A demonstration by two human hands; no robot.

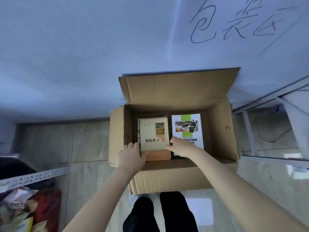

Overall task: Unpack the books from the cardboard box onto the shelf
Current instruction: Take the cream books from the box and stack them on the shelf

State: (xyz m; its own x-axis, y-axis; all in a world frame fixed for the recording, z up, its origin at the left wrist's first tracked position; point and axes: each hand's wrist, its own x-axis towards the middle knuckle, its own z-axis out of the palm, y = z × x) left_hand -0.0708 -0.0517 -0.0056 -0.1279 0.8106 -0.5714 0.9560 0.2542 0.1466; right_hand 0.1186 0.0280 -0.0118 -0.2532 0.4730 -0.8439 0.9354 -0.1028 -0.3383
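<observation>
An open cardboard box stands on the floor below me with its flaps spread. Inside lie two stacks of books. The left stack is topped by a cream book with Chinese characters and an orange lower band. On the right lies a white book with a green stripe. My left hand grips the cream book's left edge, thumb on its cover. My right hand holds its right edge, partly covering the white book's title.
A white shelf surface with handwriting stretches above the box. A white metal shelf frame stands at the right. At lower left, a perforated metal rail sits above colourful items. My black-trousered legs are below the box.
</observation>
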